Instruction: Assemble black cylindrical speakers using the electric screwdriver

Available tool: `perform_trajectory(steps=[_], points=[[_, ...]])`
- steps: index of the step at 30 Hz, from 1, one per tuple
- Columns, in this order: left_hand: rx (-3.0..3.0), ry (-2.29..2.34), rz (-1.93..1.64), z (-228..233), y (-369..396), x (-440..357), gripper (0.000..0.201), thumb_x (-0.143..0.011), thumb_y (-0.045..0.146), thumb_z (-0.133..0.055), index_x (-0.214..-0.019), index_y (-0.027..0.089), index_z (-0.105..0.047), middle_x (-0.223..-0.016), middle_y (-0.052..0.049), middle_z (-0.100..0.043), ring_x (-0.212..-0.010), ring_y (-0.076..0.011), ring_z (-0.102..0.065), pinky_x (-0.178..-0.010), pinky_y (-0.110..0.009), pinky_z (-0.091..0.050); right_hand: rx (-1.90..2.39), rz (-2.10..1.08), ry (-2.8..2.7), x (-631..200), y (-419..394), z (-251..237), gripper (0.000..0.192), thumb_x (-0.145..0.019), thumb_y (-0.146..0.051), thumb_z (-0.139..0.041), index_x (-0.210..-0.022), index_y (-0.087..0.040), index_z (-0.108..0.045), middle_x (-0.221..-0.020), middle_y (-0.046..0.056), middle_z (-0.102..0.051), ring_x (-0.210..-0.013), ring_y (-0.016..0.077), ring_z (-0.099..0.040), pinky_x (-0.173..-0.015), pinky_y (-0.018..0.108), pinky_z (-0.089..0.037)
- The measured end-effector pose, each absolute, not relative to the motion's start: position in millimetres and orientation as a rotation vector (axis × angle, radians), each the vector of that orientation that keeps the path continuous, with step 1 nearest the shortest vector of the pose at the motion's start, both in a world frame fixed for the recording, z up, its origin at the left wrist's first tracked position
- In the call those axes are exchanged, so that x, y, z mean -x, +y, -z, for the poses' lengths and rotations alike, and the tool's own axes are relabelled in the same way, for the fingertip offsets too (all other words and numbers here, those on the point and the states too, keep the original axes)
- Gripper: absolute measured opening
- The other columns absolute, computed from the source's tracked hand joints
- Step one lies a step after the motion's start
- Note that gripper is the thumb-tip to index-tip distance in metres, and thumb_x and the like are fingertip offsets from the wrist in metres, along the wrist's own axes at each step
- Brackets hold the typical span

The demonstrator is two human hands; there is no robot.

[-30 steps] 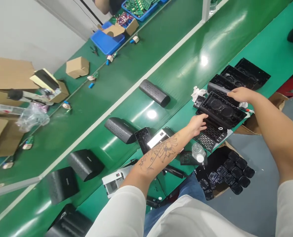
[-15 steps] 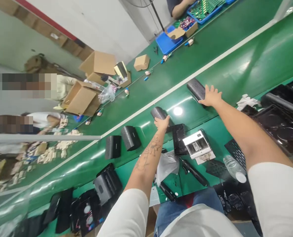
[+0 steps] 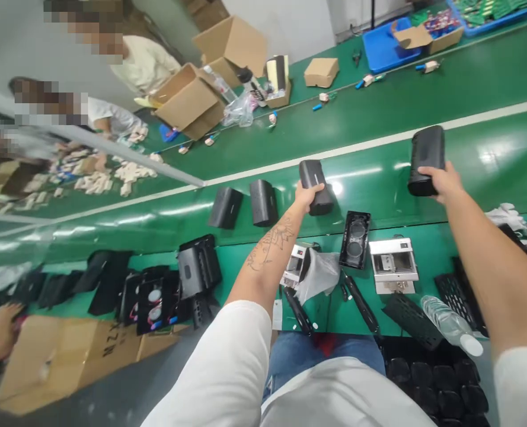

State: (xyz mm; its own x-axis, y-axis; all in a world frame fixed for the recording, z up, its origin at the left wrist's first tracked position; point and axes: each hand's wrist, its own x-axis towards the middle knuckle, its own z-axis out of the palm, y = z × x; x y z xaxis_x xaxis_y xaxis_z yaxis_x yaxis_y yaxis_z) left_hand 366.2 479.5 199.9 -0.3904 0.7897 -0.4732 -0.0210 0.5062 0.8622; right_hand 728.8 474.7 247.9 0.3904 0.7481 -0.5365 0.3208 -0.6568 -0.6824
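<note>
The left hand (image 3: 308, 196) is wrapped around a black speaker shell (image 3: 315, 186) on the green conveyor belt (image 3: 379, 172), fingers clamped over its near end; the right hand (image 3: 441, 181) grips a second black speaker shell (image 3: 425, 159) farther right on the belt, fingers closed on its lower end — whether it is lifted clear cannot be told; two more dark shells (image 3: 245, 206) stand just left of the left hand; an open speaker housing (image 3: 354, 239) and a silver fixture (image 3: 393, 264) lie on the near bench — between the arms.
</note>
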Motion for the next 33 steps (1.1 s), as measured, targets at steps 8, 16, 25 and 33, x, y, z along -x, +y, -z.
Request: perform_trajectory(steps=[8,16,25,33], points=[[-0.726,1.350,-1.233,-296.3,382.3,-248.1,0.083,-0.053,0.024,-0.101,-0.131,0.030,-0.072,-0.119,-0.003,-0.081,-0.114,-0.0270,-0.077,-0.107,-0.040,-0.061,1.534,-1.627,-0.930,-637.0,394.2,-362.1,0.071,-0.110,-0.040,-0.015,-0.179,-0.026,-0.025,-0.175,0.011,-0.032,-0.154,0.0249,-0.052,-0.104,0.042,-0.062],[-0.586,1.452,-1.319,-287.1,248.0,-116.8,0.097,-0.044,0.031,-0.107,-0.131,0.027,-0.065,-0.121,-0.007,-0.077,-0.124,-0.0339,-0.072,-0.117,-0.046,-0.054,1.109,-2.133,-0.722,-500.4,254.7,-307.1,0.111,-0.075,-0.103,-0.056,-0.168,-0.045,-0.041,-0.162,0.012,-0.049,-0.124,0.0398,-0.066,-0.102,0.066,-0.059],[-0.513,1.462,-1.179,-220.5,171.7,-12.0,0.127,-0.052,0.036,-0.108,-0.161,0.028,-0.043,-0.137,-0.013,-0.071,-0.132,-0.0358,-0.069,-0.125,-0.051,-0.048,0.903,-2.531,-0.419,-354.6,157.8,-215.4,0.108,-0.060,-0.097,-0.080,-0.148,-0.037,-0.065,-0.154,0.011,-0.053,-0.106,0.0251,-0.069,-0.085,0.039,-0.065],[-0.502,1.491,-1.228,-191.5,125.3,18.2,0.122,-0.060,0.040,-0.106,-0.162,0.030,-0.041,-0.166,-0.016,-0.053,-0.157,-0.0357,-0.052,-0.135,-0.046,-0.037,1.102,-2.592,-0.354,-306.1,133.7,-184.9,0.100,-0.054,-0.096,-0.067,-0.140,-0.046,-0.064,-0.150,0.006,-0.056,-0.106,0.0317,-0.067,-0.083,0.051,-0.060]])
